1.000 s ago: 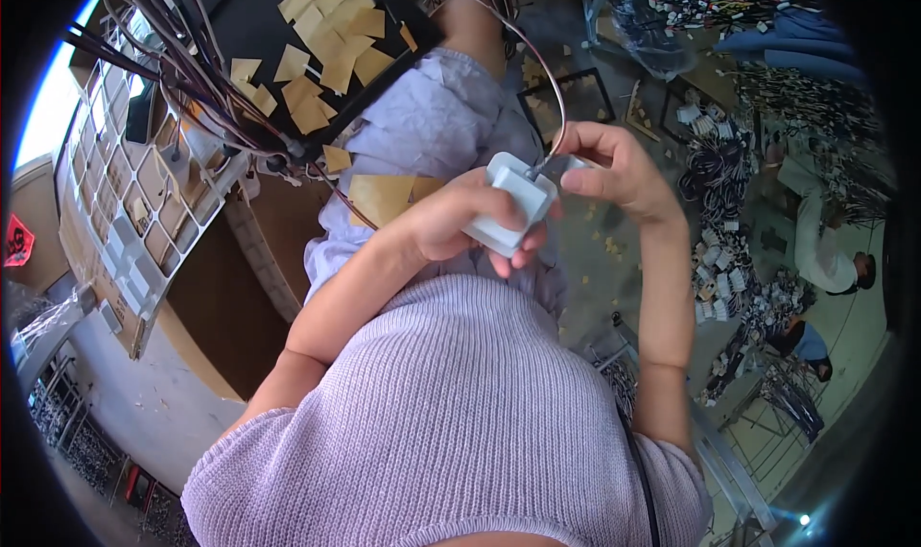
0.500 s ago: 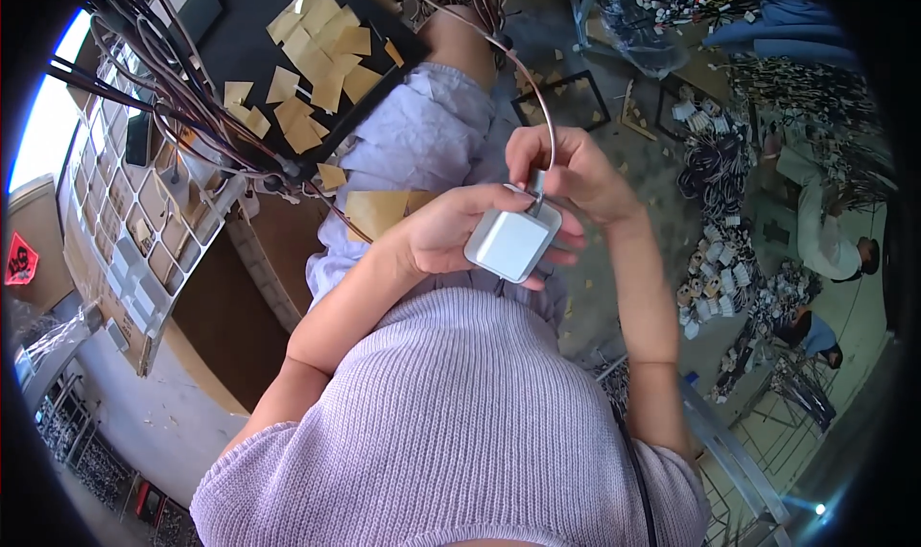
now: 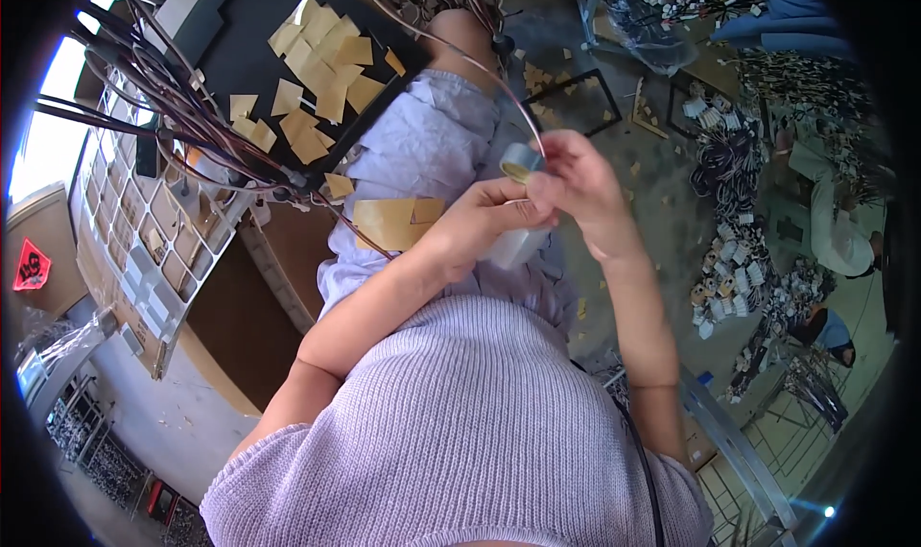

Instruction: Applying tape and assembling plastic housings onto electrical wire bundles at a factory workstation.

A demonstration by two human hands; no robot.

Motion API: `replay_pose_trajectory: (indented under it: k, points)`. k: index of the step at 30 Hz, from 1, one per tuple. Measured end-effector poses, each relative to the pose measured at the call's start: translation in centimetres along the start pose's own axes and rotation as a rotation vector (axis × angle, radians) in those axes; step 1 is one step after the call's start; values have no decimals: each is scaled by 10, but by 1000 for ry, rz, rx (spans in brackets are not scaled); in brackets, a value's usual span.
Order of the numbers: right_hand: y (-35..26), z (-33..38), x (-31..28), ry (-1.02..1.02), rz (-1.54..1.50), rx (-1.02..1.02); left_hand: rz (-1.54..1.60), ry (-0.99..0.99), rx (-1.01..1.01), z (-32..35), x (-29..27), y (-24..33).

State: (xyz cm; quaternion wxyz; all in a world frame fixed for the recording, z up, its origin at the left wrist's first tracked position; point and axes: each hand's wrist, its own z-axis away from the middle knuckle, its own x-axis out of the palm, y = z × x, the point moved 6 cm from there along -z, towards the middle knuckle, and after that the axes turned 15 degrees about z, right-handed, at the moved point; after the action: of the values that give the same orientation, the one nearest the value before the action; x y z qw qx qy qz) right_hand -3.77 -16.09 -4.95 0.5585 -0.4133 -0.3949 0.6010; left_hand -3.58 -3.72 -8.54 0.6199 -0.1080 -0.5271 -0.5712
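My left hand [image 3: 475,223] is closed around a pale, box-like piece [image 3: 518,248], which shows partly below the fingers. Against it, the fingertips of my right hand [image 3: 580,184] are pinched together. Just above the meeting fingers sits a grey-blue rounded piece [image 3: 521,159] with a yellowish opening; how it joins the pale piece is hidden. A thin brownish cable [image 3: 494,75] arcs down from the top to the right hand. Tan paper [image 3: 389,223] lies on my lap beside the left forearm.
Several tan paper squares [image 3: 321,53] lie on a black board [image 3: 245,43] at the upper left. Cable bundles [image 3: 182,115] hang beside a white wire grid [image 3: 182,249]. Piles of cables and connectors [image 3: 724,278] cover the floor at right, where other people [image 3: 844,230] are.
The pale piece has been tilted and lowered, so its flat square face no longer shows. The grey-blue rounded piece has come into view above my fingers. The right hand has shifted slightly right and down.
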Motion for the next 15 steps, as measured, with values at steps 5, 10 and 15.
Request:
replay_pose_trajectory:
  k: [5, 10, 15]
  points:
    - [4, -20, 12, -215, -108, 65, 359, -32, -255, 3, 8, -7]
    - [19, -14, -11, -211, 212, -42, 198, 46, -98, 2, -5, 3]
    - [-9, 9, -28, -326, 25, 61, 0, 113, -12, -1, -16, 12]
